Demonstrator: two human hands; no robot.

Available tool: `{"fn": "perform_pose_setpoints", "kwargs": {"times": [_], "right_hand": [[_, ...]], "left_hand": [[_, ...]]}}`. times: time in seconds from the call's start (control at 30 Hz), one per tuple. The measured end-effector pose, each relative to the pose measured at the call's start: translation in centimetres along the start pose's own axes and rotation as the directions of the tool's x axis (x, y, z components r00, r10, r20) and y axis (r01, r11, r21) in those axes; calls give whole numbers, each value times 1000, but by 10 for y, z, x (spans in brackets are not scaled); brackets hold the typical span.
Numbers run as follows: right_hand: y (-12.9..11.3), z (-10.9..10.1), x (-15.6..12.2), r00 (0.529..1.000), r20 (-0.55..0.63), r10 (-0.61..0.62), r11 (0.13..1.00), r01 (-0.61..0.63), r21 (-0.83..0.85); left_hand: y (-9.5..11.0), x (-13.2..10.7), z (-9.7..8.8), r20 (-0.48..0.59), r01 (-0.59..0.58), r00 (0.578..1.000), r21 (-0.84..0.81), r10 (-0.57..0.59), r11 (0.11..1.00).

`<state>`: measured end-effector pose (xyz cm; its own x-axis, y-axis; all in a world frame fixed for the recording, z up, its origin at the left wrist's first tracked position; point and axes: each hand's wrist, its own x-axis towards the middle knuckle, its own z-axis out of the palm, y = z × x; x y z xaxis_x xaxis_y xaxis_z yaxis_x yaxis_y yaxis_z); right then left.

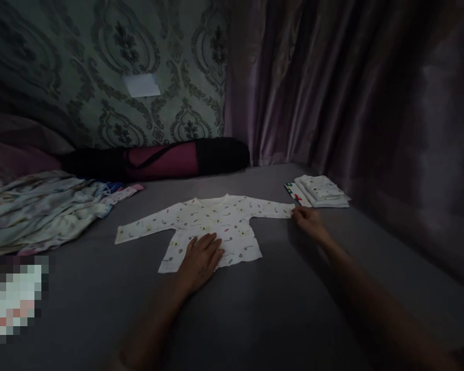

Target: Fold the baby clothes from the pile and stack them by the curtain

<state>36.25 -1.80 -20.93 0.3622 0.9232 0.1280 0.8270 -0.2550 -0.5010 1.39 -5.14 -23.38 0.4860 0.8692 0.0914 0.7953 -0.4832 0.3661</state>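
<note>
Both forearms (379,296) extend forward, left hand (203,260) open flat on the patterned shirt (232,219), right hand (308,221) pinching its cuff (288,211).

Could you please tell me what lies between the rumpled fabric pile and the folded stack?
In the head view, a printed white shirt lies spread between the rumpled fabric pile and the folded stack.

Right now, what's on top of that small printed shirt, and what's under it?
The left hand lies on the lower part of the shirt; the right hand pinches one cuff. Grey bedding shows around it; anything directly underneath is covered.
</note>
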Motion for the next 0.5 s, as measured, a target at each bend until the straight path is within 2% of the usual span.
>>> {"fn": "perform_pose_setpoints", "kwargs": {"times": [0.1,0.2,0.27,0.37,0.5], "right_hand": [[18,10,26,996,-13,94,994,-94,-51],[20,21,38,994,10,113,983,-110,-144],[16,25,43,990,20,138,972,-132,-192],[14,28,53,976,59,208,962,-193,-193],[22,27,68,966,105,236,970,-229,-81]], "left_hand": [[6,20,-7,-60,-22,998,-9,21,1000],[7,55,-3,-132,-72,989,-67,63,995],[4,84,6,-175,-107,981,-121,85,987],[1,127,24,-175,-122,980,-170,92,978],[2,171,45,-150,-102,985,-142,80,985]]}}
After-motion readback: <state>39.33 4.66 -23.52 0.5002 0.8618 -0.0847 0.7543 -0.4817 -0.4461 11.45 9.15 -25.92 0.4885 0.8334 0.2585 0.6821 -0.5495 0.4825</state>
